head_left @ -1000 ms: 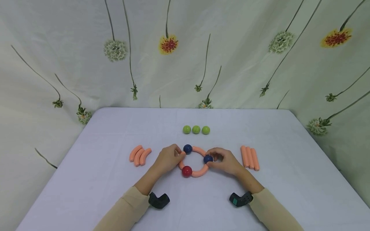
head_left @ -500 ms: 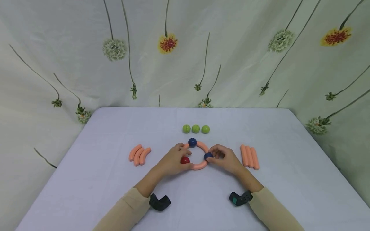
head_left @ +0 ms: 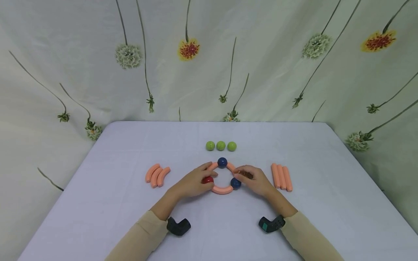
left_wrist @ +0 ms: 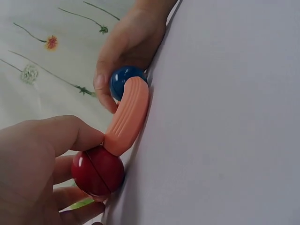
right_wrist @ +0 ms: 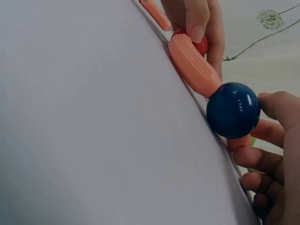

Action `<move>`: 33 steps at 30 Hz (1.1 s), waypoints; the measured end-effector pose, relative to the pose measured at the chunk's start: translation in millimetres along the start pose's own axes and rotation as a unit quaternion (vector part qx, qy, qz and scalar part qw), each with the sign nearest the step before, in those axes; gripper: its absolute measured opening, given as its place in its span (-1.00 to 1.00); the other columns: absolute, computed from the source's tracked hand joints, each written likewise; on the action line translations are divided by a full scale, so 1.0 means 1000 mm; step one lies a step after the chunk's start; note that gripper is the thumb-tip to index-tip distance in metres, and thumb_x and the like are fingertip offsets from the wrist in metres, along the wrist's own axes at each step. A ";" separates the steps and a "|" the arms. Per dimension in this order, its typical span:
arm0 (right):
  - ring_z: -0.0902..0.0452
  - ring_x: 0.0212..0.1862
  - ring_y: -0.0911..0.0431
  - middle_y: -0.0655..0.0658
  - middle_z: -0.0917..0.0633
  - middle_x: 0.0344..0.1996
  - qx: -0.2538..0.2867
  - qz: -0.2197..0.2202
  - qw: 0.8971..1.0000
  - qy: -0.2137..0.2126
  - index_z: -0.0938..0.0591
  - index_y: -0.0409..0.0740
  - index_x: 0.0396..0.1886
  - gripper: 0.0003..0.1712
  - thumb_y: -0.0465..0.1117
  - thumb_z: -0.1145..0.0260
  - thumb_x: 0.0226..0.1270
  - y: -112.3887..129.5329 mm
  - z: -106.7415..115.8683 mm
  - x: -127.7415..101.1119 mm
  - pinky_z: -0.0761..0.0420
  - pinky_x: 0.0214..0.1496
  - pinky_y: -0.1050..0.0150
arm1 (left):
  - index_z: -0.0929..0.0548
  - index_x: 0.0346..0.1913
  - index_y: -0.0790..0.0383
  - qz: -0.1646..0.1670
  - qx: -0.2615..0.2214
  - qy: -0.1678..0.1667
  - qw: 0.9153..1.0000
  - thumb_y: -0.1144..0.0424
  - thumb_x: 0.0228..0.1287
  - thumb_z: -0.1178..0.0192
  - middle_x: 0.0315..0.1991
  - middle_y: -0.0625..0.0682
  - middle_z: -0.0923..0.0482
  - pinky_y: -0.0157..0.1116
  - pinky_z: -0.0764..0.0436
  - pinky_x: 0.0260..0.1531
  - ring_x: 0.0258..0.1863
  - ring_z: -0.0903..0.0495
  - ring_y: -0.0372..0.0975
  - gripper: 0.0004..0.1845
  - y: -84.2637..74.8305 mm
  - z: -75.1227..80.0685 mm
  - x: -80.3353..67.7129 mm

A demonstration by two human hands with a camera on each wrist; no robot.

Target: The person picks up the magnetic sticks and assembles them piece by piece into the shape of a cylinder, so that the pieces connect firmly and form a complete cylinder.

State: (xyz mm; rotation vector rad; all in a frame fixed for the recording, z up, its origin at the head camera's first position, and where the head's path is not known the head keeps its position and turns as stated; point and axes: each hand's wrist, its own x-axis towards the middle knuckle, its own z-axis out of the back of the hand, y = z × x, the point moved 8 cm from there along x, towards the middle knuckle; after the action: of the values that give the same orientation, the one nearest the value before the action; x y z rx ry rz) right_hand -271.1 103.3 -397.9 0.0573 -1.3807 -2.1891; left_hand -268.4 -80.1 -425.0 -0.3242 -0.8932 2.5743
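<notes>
On the white table lies a ring of curved orange rods [head_left: 223, 190] joined by balls, like a magnetic building toy. My left hand [head_left: 196, 181] holds the red ball [head_left: 207, 179] at the ring's left; in the left wrist view its thumb touches the adjoining rod's end. My right hand [head_left: 256, 180] pinches the right-hand curved rod [right_wrist: 240, 141] just beyond the near blue ball [head_left: 236, 183], its thumb against or close to that ball. Another blue ball [head_left: 222, 162] sits at the ring's far side between two curved rods. Fingers partly hide the ring's left and right sides.
Several green balls [head_left: 221, 145] stand in a row behind the ring. Loose curved orange rods [head_left: 156, 175] lie to the left, and straight orange rods [head_left: 282, 177] to the right. A flowered cloth [head_left: 209, 72] hangs behind the table.
The ring has turned and shifted: the far blue ball moved right, the red ball up and left. My left hand went from the left rod to the red ball; my right fingers moved off the near blue ball.
</notes>
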 end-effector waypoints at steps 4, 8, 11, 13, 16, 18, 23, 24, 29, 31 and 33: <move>-0.47 -0.37 0.25 -0.16 -0.67 -0.40 0.025 0.008 1.000 0.000 -0.66 -0.44 -0.22 -0.85 -0.40 -0.24 0.36 -0.002 0.000 0.001 -0.49 -0.30 0.38 | -0.49 0.33 0.10 -0.006 -0.001 -0.017 1.000 0.12 0.35 -0.16 0.44 0.16 -0.19 0.08 -0.27 0.27 0.41 -0.19 0.05 -0.50 0.005 0.001 0.001; -0.46 -0.43 0.26 -0.17 -0.64 -0.49 0.043 0.006 0.999 0.005 -0.65 -0.45 -0.30 -0.88 -0.43 -0.24 0.34 -0.002 -0.001 0.001 -0.47 -0.36 0.40 | -0.43 0.37 0.14 -0.021 -0.012 -0.058 0.998 0.16 0.40 -0.15 0.36 0.16 -0.33 0.09 -0.30 0.24 0.35 -0.29 0.04 -0.49 0.007 0.004 0.001; -0.45 -0.44 0.25 -0.16 -0.63 -0.50 0.043 0.003 0.999 0.014 -0.64 -0.43 -0.32 -0.92 -0.44 -0.25 0.32 -0.001 -0.002 0.001 -0.46 -0.36 0.39 | -0.39 0.40 0.15 -0.029 -0.018 -0.085 0.996 0.19 0.43 -0.13 0.33 0.13 -0.38 0.04 -0.31 0.25 0.34 -0.31 0.00 -0.49 0.008 0.004 0.001; -0.45 -0.43 0.25 -0.16 -0.63 -0.50 0.042 0.000 0.999 0.023 -0.64 -0.42 -0.32 -0.93 -0.44 -0.25 0.31 0.000 -0.004 0.001 -0.46 -0.35 0.39 | -0.36 0.42 0.15 -0.031 -0.025 -0.103 0.994 0.21 0.43 -0.12 0.33 0.12 -0.39 0.02 -0.33 0.25 0.34 -0.32 -0.01 -0.47 0.009 0.004 0.001; -0.44 -0.44 0.24 -0.17 -0.62 -0.52 0.042 -0.002 0.998 0.038 -0.63 -0.41 -0.33 -0.93 -0.44 -0.25 0.30 -0.001 -0.007 0.002 -0.45 -0.36 0.38 | -0.33 0.43 0.14 -0.021 -0.026 -0.132 0.991 0.19 0.43 -0.13 0.34 0.11 -0.38 0.02 -0.32 0.26 0.34 -0.32 -0.01 -0.45 0.014 0.004 0.000; -0.44 -0.44 0.25 -0.19 -0.62 -0.52 0.042 -0.006 0.998 0.048 -0.64 -0.40 -0.33 -0.92 -0.44 -0.24 0.31 -0.006 -0.011 0.003 -0.45 -0.35 0.39 | -0.35 0.41 0.16 -0.013 -0.024 -0.156 0.987 0.18 0.42 -0.14 0.33 0.12 -0.40 0.02 -0.31 0.26 0.34 -0.33 -0.02 -0.46 0.017 0.006 -0.001; -0.44 -0.41 0.29 -0.12 -0.64 -0.46 0.056 0.016 0.993 0.101 -0.68 -0.34 -0.25 -0.89 -0.43 -0.23 0.34 -0.018 -0.028 0.004 -0.45 -0.35 0.42 | -0.47 0.32 0.20 0.014 -0.012 -0.217 0.976 0.14 0.40 -0.17 0.23 0.11 -0.50 -0.03 -0.35 0.24 0.29 -0.40 -0.04 -0.52 0.025 0.012 -0.004; -0.44 -0.42 0.29 -0.08 -0.64 -0.45 0.061 0.025 0.992 0.109 -0.68 -0.32 -0.23 -0.89 -0.42 -0.24 0.34 -0.018 -0.030 0.003 -0.45 -0.37 0.42 | -0.49 0.30 0.22 0.015 -0.012 -0.227 0.974 0.15 0.39 -0.18 0.21 0.12 -0.52 -0.03 -0.37 0.22 0.27 -0.42 -0.04 -0.53 0.026 0.013 -0.004; -0.37 -0.48 0.21 -0.02 -0.54 -0.52 0.021 0.064 0.998 0.005 -0.67 -0.25 -0.20 -0.87 -0.36 -0.36 0.26 -0.011 -0.019 0.005 -0.39 -0.46 0.38 | -0.53 0.25 0.23 0.011 -0.006 -0.247 0.969 0.14 0.34 -0.23 0.13 0.11 -0.58 -0.05 -0.43 0.17 0.19 -0.49 -0.05 -0.53 0.024 0.015 -0.005; -0.38 -0.43 0.15 -0.06 -0.53 -0.45 -0.037 0.056 0.995 -0.079 -0.65 -0.24 -0.13 -0.76 -0.33 -0.42 0.19 -0.012 -0.007 0.004 -0.39 -0.41 0.31 | -0.54 0.24 0.22 0.010 -0.003 -0.248 0.969 0.13 0.33 -0.25 0.11 0.09 -0.59 -0.06 -0.45 0.16 0.18 -0.50 -0.07 -0.53 0.023 0.015 -0.004; -0.40 -0.33 0.11 -0.11 -0.56 -0.31 -0.083 0.029 0.988 -0.131 -0.63 -0.23 -0.01 -0.61 -0.28 -0.46 0.15 -0.017 0.001 0.004 -0.42 -0.31 0.24 | -0.55 0.25 0.21 0.008 -0.003 -0.245 0.969 0.14 0.33 -0.25 0.11 0.08 -0.59 -0.06 -0.45 0.15 0.17 -0.50 -0.07 -0.54 0.022 0.015 -0.003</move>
State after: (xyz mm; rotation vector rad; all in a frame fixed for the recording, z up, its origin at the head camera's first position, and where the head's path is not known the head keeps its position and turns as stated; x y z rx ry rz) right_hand -281.9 108.1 -410.6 -0.3391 -1.3104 -2.3150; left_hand -277.3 -105.3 -427.2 0.3249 -1.0584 2.7122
